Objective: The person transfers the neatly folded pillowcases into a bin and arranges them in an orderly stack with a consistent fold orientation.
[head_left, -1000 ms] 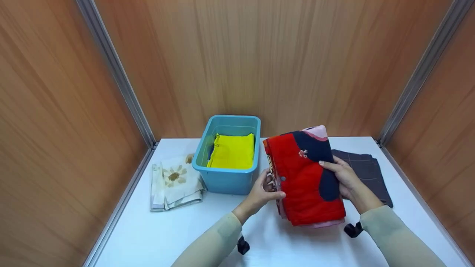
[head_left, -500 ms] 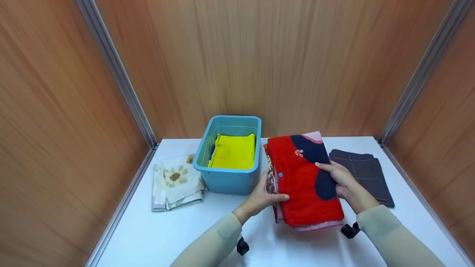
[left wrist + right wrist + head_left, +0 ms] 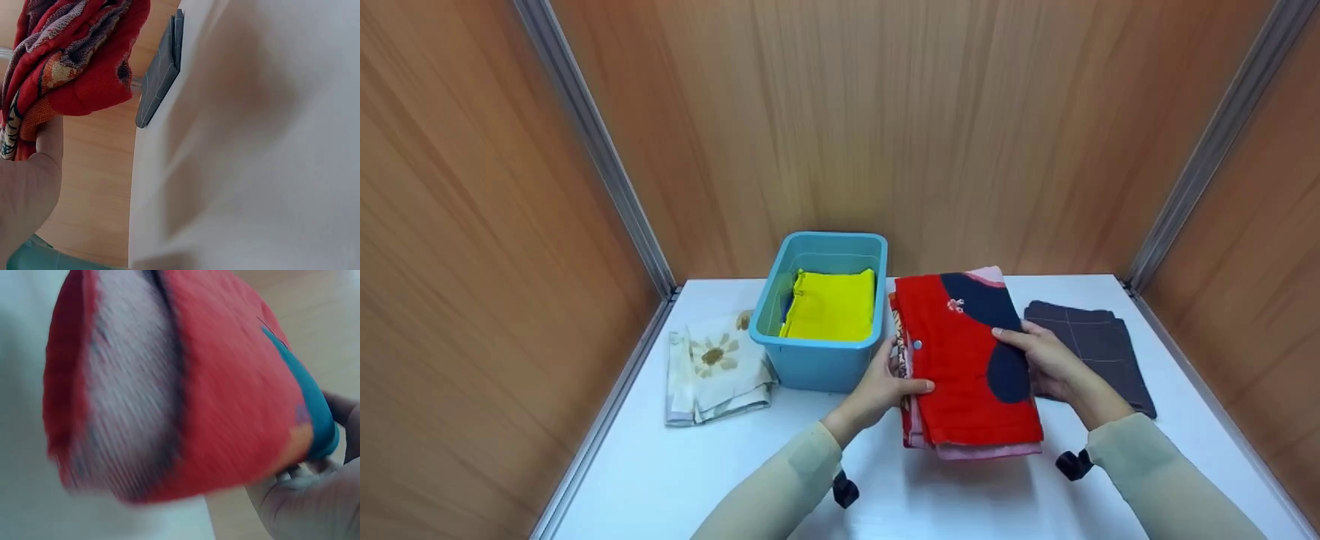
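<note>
Both hands hold a thick folded red cloth over the right part of the table. It has dark blue patches, pink edges, a small white flower motif and a round stud. My left hand grips its left edge, thumb on top and fingers underneath. On the opposite edge my right hand pinches it, with the thumb lying across a blue patch. The left wrist view shows patterned layers of the red cloth bunched above the hand. In the right wrist view the red cloth is blurred, with a pale fuzzy layer.
A light blue bin with a folded yellow cloth inside stands at the back of the white table. To its left lies a folded cream floral cloth. A dark grey checked cloth lies at right. Wooden panels enclose the table.
The red cloth has shifted slightly left and turned more upright in the head view, with both hands still gripping it. The bin and the other cloths stay in place.
</note>
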Demonstrator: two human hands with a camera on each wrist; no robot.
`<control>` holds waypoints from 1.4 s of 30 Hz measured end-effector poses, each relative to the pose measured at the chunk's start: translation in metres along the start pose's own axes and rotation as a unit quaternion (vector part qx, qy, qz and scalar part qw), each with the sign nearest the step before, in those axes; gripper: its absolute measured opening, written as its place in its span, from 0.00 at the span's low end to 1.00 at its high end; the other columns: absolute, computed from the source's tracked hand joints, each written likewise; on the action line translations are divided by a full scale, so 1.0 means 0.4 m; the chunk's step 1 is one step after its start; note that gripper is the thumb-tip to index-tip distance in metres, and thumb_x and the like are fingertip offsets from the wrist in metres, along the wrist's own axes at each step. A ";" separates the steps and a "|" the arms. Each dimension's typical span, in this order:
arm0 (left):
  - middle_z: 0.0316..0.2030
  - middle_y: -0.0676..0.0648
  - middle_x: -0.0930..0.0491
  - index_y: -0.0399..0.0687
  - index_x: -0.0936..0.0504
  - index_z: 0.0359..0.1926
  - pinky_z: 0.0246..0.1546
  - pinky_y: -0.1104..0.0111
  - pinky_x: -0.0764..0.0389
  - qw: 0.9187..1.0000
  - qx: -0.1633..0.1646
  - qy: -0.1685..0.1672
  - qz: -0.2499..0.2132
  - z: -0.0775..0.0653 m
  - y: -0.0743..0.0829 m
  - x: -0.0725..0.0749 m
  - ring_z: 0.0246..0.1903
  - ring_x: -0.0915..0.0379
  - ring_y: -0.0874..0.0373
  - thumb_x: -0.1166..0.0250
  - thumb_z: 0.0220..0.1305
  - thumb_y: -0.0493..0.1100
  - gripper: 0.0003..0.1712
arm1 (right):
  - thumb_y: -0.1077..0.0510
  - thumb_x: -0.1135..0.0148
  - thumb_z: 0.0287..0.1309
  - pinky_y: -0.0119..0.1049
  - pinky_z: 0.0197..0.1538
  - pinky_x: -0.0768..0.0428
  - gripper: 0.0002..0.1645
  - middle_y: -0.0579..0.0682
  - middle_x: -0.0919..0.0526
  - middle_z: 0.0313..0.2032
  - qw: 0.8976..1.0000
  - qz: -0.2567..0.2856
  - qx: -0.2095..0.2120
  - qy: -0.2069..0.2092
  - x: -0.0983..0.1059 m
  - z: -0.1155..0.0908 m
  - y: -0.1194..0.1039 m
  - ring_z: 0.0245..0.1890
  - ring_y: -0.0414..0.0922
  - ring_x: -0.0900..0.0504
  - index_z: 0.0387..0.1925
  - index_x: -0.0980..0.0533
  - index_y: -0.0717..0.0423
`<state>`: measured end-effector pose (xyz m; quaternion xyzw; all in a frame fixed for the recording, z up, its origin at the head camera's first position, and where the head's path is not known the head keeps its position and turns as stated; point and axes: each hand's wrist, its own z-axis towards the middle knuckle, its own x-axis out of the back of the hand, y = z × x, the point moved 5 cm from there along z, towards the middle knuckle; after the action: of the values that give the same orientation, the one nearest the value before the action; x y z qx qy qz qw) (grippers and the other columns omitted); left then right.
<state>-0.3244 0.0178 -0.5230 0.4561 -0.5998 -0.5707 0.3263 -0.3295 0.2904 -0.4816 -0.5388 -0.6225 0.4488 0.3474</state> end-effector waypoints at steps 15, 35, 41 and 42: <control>0.67 0.49 0.20 0.67 0.40 0.80 0.56 0.55 0.09 0.999 0.016 0.002 0.027 0.001 0.111 0.063 0.61 0.17 0.51 0.12 0.52 0.48 0.61 | 0.54 0.25 0.67 0.69 0.66 0.19 0.66 0.65 0.38 0.80 0.992 -0.099 0.037 -0.076 -0.023 -0.024 -0.042 0.69 0.59 0.21 0.88 0.62 0.46; 0.64 0.44 0.19 0.55 0.28 0.74 0.53 0.56 0.08 0.990 0.000 0.072 0.122 -0.013 0.257 0.215 0.57 0.14 0.49 0.15 0.57 0.49 0.47 | 0.56 0.23 0.66 0.49 0.60 0.10 0.56 0.64 0.24 0.73 0.993 -0.075 0.087 0.005 -0.156 0.020 -0.142 0.58 0.49 0.12 0.84 0.47 0.51; 0.62 0.43 0.18 0.50 0.25 0.73 0.53 0.57 0.08 0.987 -0.004 0.093 0.131 -0.016 0.294 0.255 0.54 0.11 0.49 0.17 0.60 0.49 0.43 | 0.56 0.25 0.69 0.43 0.56 0.09 0.49 0.64 0.22 0.71 0.993 -0.052 0.099 0.026 -0.187 0.046 -0.169 0.56 0.47 0.11 0.81 0.43 0.55; 0.62 0.43 0.18 0.49 0.26 0.73 0.53 0.57 0.08 0.987 -0.002 0.095 0.130 -0.016 0.300 0.261 0.54 0.11 0.49 0.17 0.60 0.49 0.43 | 0.56 0.25 0.69 0.43 0.56 0.09 0.48 0.64 0.22 0.71 0.994 -0.049 0.099 0.026 -0.193 0.051 -0.173 0.56 0.48 0.11 0.81 0.43 0.55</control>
<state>-0.3782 -0.0888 -0.4177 0.4255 -0.6189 -0.4786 0.4547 -0.3591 0.2096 -0.4202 -0.4825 -0.5912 0.4763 0.4369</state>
